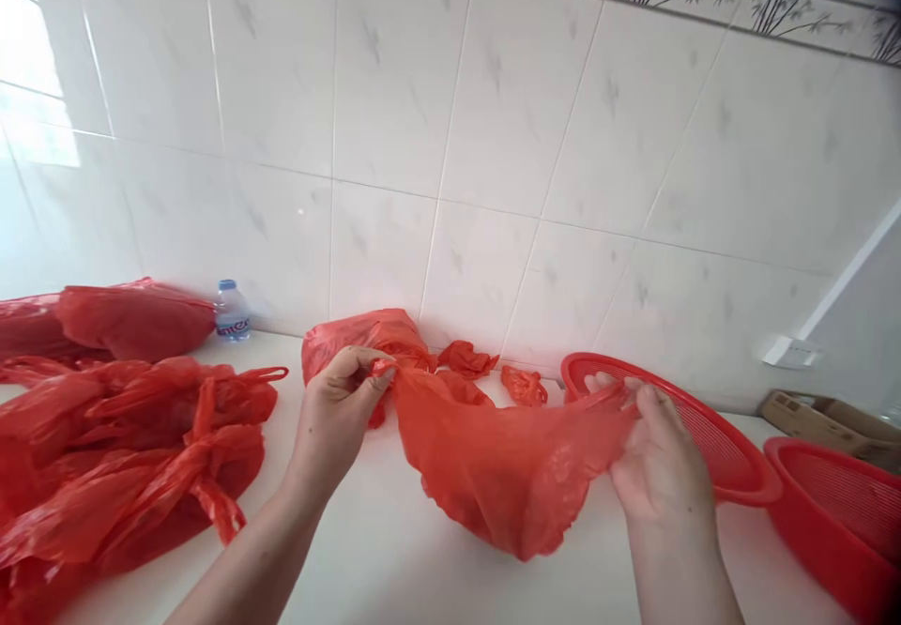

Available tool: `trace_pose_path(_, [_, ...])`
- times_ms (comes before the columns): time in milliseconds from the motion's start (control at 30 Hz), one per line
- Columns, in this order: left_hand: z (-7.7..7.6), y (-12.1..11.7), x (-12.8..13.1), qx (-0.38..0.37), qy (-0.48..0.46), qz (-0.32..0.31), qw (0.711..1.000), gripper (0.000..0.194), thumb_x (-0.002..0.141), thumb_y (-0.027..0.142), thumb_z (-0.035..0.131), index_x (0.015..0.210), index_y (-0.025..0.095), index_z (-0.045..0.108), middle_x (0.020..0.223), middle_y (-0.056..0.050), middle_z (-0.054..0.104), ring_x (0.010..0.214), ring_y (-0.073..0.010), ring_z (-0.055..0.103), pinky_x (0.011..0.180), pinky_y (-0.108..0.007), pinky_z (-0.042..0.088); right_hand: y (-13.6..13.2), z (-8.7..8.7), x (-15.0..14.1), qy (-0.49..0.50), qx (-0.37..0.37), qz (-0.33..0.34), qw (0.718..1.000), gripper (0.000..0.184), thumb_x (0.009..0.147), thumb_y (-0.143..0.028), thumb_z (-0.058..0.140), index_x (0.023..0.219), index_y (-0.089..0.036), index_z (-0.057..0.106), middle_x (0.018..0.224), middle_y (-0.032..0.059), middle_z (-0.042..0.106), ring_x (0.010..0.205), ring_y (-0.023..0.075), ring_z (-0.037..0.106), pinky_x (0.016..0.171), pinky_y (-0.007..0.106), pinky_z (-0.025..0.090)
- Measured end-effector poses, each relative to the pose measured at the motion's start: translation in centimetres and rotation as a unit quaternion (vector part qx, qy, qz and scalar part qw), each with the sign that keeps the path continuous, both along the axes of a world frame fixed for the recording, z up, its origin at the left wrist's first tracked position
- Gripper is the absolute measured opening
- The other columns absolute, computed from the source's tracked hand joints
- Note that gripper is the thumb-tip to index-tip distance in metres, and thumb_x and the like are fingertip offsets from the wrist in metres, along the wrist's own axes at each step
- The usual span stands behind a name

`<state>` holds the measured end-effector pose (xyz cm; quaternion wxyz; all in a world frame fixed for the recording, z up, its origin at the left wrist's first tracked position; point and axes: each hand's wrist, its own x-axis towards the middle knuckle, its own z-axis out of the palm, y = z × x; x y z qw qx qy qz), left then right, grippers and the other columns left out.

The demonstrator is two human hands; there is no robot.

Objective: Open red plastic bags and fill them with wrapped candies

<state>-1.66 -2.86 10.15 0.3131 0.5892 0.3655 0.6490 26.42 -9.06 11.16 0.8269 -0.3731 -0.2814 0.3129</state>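
Observation:
A thin red plastic bag (507,465) hangs stretched between my two hands above the white table. My left hand (344,400) pinches one upper corner between thumb and fingers. At the other end, my right hand (654,447) grips the gathered edge of the bag, its fingers partly behind the plastic. The bag sags in the middle and looks limp; I cannot tell whether anything is inside. Behind it, a fuller red bag (366,329) rests against the wall, with crumpled red bags (525,386) beside it.
Knotted red bags (141,456) are heaped at the left, with more filled bags (133,320) behind. A water bottle (232,313) stands by the tiled wall. To the right are a tilted red basket (732,456), another red basket (823,531) and a cardboard box (831,423).

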Motion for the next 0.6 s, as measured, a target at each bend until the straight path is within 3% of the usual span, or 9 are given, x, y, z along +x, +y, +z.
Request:
trace_pose_path(100, [0.6, -1.0, 1.0, -0.016, -0.057, -0.073, 0.996, 0.018, 0.081, 0.036, 0.061, 0.079, 0.018, 0.060, 0.063, 0.004, 0.053, 0.053, -0.0075, 0.044, 0.047, -0.018, 0.038, 0.0, -0.2, -2.2, -0.024, 0.012, 0.019, 0.999, 0.024, 0.078, -0.040, 0.068, 0.094, -0.025, 0.060, 0.071, -0.0027, 0.062, 0.067, 0.0115, 0.060, 0.061, 0.023, 0.051])
trace_pose_path(167, [0.5, -1.5, 1.7, -0.032, -0.089, -0.129, 0.987, 0.019, 0.081, 0.037, 0.062, 0.079, 0.018, 0.059, 0.065, 0.004, 0.054, 0.053, -0.0076, 0.047, 0.049, -0.018, 0.042, -0.1, -0.7, -3.6, -0.060, 0.005, 0.062, 0.996, 0.025, 0.082, -0.044, 0.063, 0.095, -0.023, 0.060, 0.055, -0.0069, 0.050, 0.044, 0.0054, 0.043, 0.044, 0.016, 0.039])
trace_pose_path(267, [0.3, -2.2, 2.4, -0.064, -0.107, -0.180, 0.976, 0.018, 0.081, 0.035, 0.064, 0.077, 0.018, 0.059, 0.060, 0.005, 0.052, 0.052, -0.0065, 0.047, 0.048, -0.017, 0.043, -0.4, -1.4, -5.4, -0.086, -0.019, 0.150, 0.985, 0.041, 0.087, -0.059, 0.044, 0.091, -0.021, 0.057, 0.045, -0.0077, 0.040, 0.036, 0.0045, 0.025, 0.035, 0.017, 0.023])
trace_pose_path(400, [0.4, -3.1, 2.7, -0.079, -0.090, -0.213, 0.970, 0.014, 0.083, 0.031, 0.063, 0.077, 0.019, 0.060, 0.054, 0.006, 0.053, 0.051, -0.0050, 0.048, 0.051, -0.014, 0.043, -1.7, -1.2, -6.9, -0.125, -0.035, 0.192, 0.973, 0.044, 0.089, -0.060, 0.036, 0.094, -0.021, 0.055, 0.042, -0.0043, 0.047, 0.035, 0.0053, 0.025, 0.036, 0.018, 0.019])
trace_pose_path(500, [0.8, -3.9, 2.9, -0.070, -0.093, -0.240, 0.964, 0.007, 0.083, 0.027, 0.064, 0.083, 0.020, 0.062, 0.066, 0.004, 0.062, 0.063, -0.0065, 0.057, 0.061, -0.015, 0.048, -2.6, -0.7, -7.9, -0.167, -0.109, 0.227, 0.953, 0.044, 0.088, -0.054, 0.046, 0.118, -0.022, 0.050, 0.046, -0.0050, 0.049, 0.035, 0.0058, 0.033, 0.036, 0.017, 0.019])
trace_pose_path(600, [0.7, -4.7, 3.0, -0.042, -0.042, -0.303, 0.951, 0.008, 0.083, 0.023, 0.064, 0.091, 0.024, 0.065, 0.081, 0.002, 0.065, 0.071, -0.0084, 0.061, 0.065, -0.017, 0.051, -2.6, -0.5, -8.6, -0.231, -0.152, 0.326, 0.904, 0.056, 0.080, -0.046, 0.063, 0.129, -0.027, 0.046, 0.058, -0.0058, 0.052, 0.047, 0.0088, 0.049, 0.044, 0.019, 0.034])
